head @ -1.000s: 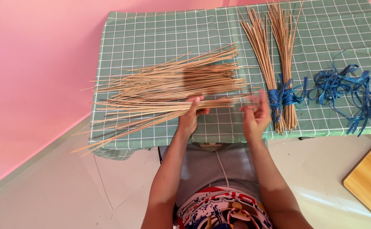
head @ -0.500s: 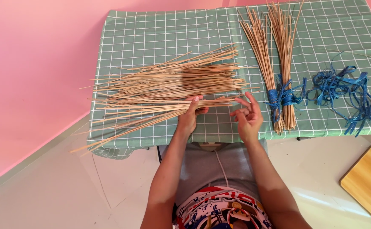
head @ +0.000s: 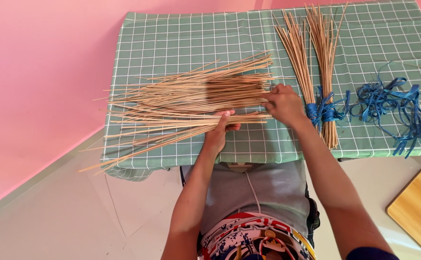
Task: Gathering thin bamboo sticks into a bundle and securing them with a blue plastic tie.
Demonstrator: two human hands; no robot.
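Note:
A loose pile of thin tan sticks [head: 191,94] lies fanned across the left half of a green checked tablecloth [head: 181,33]. My left hand [head: 220,130] grips a small bunch of these sticks at the pile's near edge. My right hand [head: 282,102] rests on the right ends of the pile, fingers curled over the stick tips. Just right of that hand, two bundles of sticks [head: 316,58] stand side by side, tied near their lower ends with blue strips [head: 323,111].
A tangle of loose blue strips [head: 393,103] lies at the table's right side. A wooden board [head: 420,209] sits on the pale floor at the lower right. A pink wall runs along the left.
My right hand has moved up from the near bunch of sticks to the right ends of the main pile. My left hand has stayed on the near bunch.

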